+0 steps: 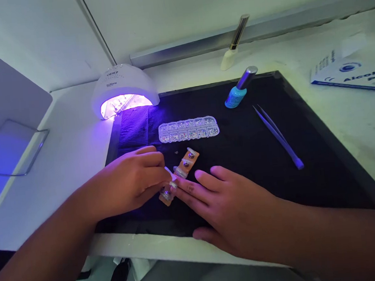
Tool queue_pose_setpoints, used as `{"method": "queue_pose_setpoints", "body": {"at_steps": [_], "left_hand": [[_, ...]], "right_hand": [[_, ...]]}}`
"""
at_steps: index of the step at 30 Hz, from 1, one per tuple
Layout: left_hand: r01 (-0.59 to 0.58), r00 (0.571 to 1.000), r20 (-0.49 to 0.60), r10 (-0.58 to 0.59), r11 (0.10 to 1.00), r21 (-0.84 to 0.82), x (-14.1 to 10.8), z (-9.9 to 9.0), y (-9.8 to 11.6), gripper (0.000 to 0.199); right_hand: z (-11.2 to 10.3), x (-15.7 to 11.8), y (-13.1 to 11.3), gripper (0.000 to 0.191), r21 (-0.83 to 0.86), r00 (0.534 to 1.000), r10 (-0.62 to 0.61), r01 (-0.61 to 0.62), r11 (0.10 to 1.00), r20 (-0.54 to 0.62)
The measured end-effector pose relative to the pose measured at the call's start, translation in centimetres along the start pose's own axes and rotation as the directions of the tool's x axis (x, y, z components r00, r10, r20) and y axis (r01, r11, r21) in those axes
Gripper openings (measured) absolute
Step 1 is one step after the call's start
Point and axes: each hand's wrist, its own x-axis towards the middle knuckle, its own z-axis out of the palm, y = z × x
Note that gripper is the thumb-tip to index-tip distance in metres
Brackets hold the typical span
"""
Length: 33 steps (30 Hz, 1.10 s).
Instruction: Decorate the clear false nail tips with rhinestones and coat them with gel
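Observation:
My left hand (141,176) is closed in a pinch on a small white wipe (170,174), held against a false nail at the strip. The orange strip (194,155) lies slanted on the black mat, with round metal studs and several clear false nails (181,172) on it. My right hand (220,194) lies palm down with its fingers stretched out; its index and middle fingertips touch the strip's nails beside the wipe. The contact point is partly hidden by my fingers. Behind them sits a clear compartment case (189,129) of small rhinestones.
A lit white nail lamp (123,85) stands at the back left over a dark cloth (134,127). Blue tweezers (280,139) lie on the mat (240,149) at right. A turquoise bottle (236,97), a brush with a dark handle (238,37) and an alcohol-pad box (351,73) are farther back.

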Motion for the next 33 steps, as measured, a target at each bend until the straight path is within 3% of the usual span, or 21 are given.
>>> {"method": "queue_pose_setpoints", "body": {"at_steps": [11, 16, 21, 33], "left_hand": [[-0.023, 0.997, -0.076, 0.023, 1.0, 0.001, -0.8, -1.1, 0.6, 0.017], [-0.094, 0.99, -0.106, 0.094, 0.996, 0.007, -0.9, -1.4, 0.6, 0.018], [-0.061, 0.996, -0.06, 0.06, 0.998, -0.018, -1.1, -1.3, 0.1, 0.018], [-0.01, 0.999, 0.044, 0.011, 1.0, -0.006, -1.0, -0.5, -0.3, 0.018]], "right_hand": [[-0.1, -0.1, -0.1, 0.066, 0.008, 0.999, 0.004, -0.004, 1.0, 0.052], [-1.8, -0.3, 0.5, 0.054, -0.035, 0.996, -0.074, 0.076, 0.996, 0.05], [-3.2, -0.9, -0.1, 0.048, -0.05, 0.991, -0.081, 0.086, 0.995, 0.102], [-0.7, 0.0, -1.6, 0.049, 0.036, 0.997, -0.076, 0.075, 0.996, 0.01]]}}
